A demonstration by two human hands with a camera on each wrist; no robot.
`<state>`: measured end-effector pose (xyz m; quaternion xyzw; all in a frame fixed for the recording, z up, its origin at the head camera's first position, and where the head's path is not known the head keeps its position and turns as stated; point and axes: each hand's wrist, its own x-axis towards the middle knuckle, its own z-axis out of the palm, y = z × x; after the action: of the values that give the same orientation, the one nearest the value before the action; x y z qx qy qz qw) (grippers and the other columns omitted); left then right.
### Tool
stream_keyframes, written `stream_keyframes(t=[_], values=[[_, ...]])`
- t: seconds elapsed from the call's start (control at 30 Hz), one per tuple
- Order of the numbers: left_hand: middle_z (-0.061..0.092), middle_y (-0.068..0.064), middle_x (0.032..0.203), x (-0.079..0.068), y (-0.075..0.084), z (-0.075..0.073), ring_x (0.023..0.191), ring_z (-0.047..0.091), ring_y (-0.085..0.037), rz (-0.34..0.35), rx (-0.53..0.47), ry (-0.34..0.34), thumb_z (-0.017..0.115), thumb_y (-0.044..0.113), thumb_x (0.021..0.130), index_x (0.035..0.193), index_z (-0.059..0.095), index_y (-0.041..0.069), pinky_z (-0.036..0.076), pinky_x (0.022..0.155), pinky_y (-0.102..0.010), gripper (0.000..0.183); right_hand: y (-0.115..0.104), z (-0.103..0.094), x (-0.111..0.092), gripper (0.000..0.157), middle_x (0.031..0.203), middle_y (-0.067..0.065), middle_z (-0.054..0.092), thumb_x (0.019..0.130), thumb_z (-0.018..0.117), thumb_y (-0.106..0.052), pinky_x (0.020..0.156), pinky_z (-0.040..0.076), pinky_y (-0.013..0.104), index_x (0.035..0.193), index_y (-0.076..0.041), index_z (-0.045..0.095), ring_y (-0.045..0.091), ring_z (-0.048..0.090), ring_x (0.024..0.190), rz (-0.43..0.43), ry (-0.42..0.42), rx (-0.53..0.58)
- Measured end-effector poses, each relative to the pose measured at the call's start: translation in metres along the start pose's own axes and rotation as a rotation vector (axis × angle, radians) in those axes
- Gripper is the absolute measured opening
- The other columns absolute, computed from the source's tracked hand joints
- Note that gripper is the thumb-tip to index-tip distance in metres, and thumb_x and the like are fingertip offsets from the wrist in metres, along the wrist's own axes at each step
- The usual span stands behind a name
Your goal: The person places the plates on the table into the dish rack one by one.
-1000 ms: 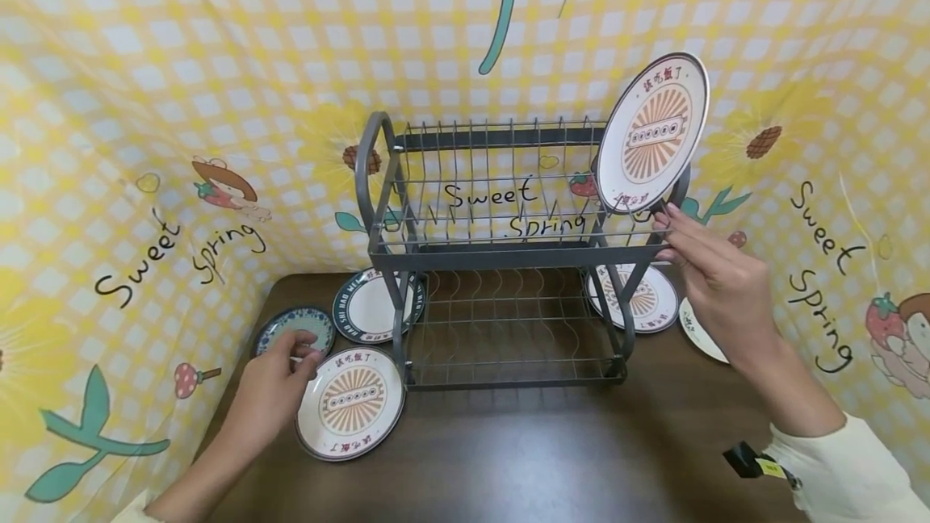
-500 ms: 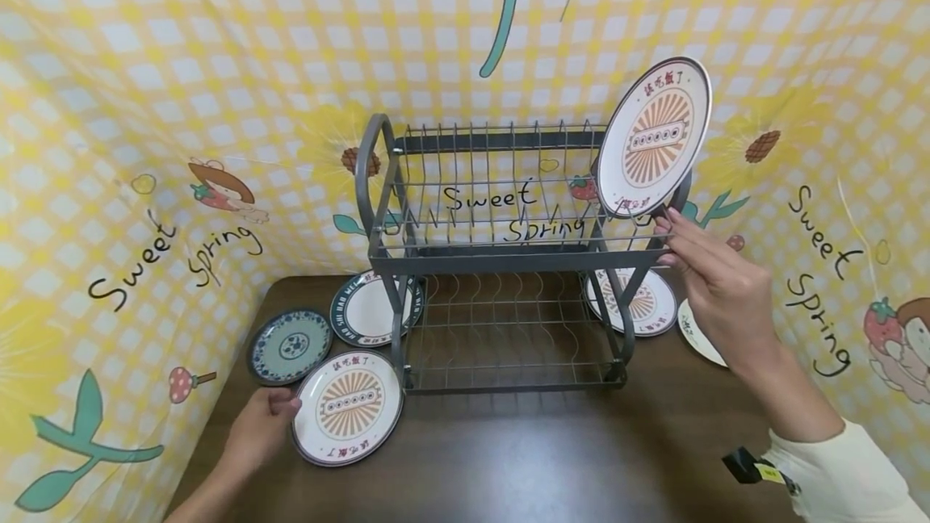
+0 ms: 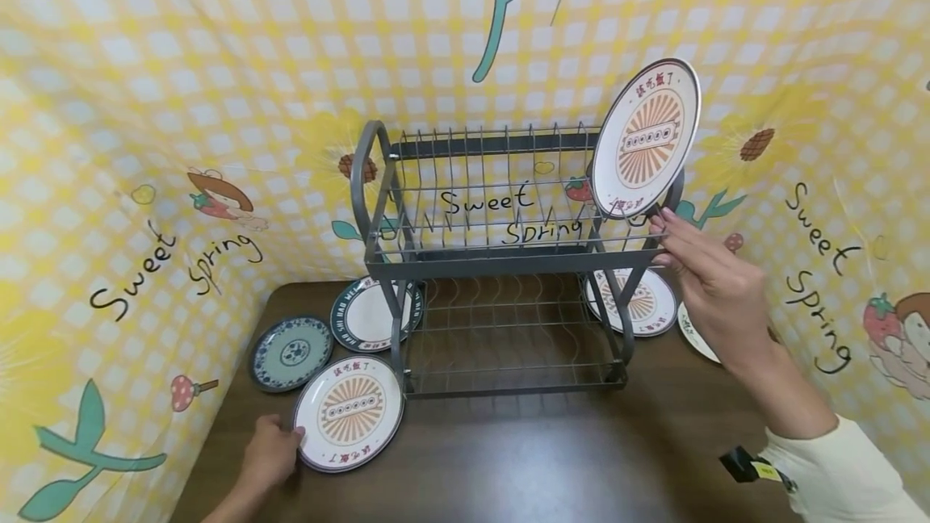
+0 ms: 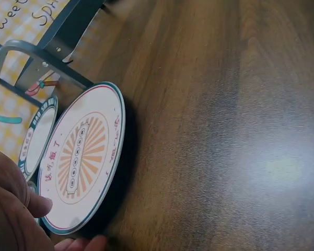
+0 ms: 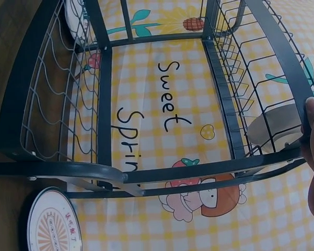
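Note:
At the table's left front, my left hand (image 3: 267,454) pinches the near-left rim of a white plate (image 3: 349,414) with an orange sunburst. In the left wrist view the thumb (image 4: 40,205) lies on top of that rim, with fingertips showing below the edge. My right hand (image 3: 715,289) grips the front rail of the grey two-tier dish rack (image 3: 501,267) at its upper right corner. Right by those fingers, a matching sunburst plate (image 3: 647,144) stands tilted in the upper tier's right end; the right wrist view shows it behind the wires.
Left of the rack lie a blue-patterned plate (image 3: 292,353) and a dark-green-rimmed plate (image 3: 369,315). Another sunburst plate (image 3: 645,305) and a pale plate (image 3: 696,336) lie to its right. Yellow checked cloth (image 3: 218,87) surrounds the brown table (image 3: 508,458).
My left hand has come down from over the blue-patterned plate to the near-left rim of the sunburst plate, which it now pinches. The right hand keeps its place on the rack.

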<state>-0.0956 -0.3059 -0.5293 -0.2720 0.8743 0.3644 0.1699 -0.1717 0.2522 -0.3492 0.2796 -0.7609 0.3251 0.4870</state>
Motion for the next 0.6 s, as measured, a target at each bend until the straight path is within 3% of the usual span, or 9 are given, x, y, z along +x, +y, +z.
stream_keyframes(t=[0.1,0.17,0.3,0.6], values=[[0.035,-0.048,0.137,0.003,0.003,0.003,0.106,0.062,-0.050,-0.031,-0.052,-0.008,0.046,0.007,0.105,0.149,0.014,-0.024,0.064,0.073,-0.041,0.062,0.000,0.001,0.000,0.031,0.116,0.019,0.075,0.092,0.072,-0.021,0.106,0.052,0.021,0.107,0.006,0.078,0.020,0.069,0.123,0.001,0.004,0.006],[0.041,-0.046,0.133,0.004,0.004,0.004,0.098,0.065,-0.043,-0.019,-0.058,-0.007,0.047,0.005,0.104,0.147,0.018,-0.024,0.064,0.067,-0.035,0.059,0.000,0.001,0.000,0.031,0.116,0.019,0.075,0.091,0.072,-0.020,0.106,0.052,0.022,0.107,0.006,0.078,0.021,0.069,0.123,0.004,0.009,0.007],[0.049,-0.039,0.122,0.009,0.003,0.007,0.083,0.065,-0.028,-0.035,-0.069,0.008,0.051,0.002,0.103,0.146,0.025,-0.023,0.062,0.066,-0.033,0.056,0.000,0.002,-0.001,0.030,0.115,0.019,0.075,0.091,0.073,-0.020,0.106,0.053,0.022,0.107,0.005,0.078,0.021,0.070,0.122,0.007,0.022,0.005],[0.049,-0.036,0.122,0.031,-0.015,0.008,0.087,0.064,-0.028,-0.122,-0.179,-0.039,0.057,0.001,0.100,0.144,0.031,-0.023,0.063,0.071,-0.034,0.057,0.000,0.004,-0.001,0.033,0.115,0.019,0.075,0.091,0.071,-0.023,0.105,0.053,0.022,0.105,0.006,0.078,0.022,0.070,0.121,0.005,0.037,0.000]])
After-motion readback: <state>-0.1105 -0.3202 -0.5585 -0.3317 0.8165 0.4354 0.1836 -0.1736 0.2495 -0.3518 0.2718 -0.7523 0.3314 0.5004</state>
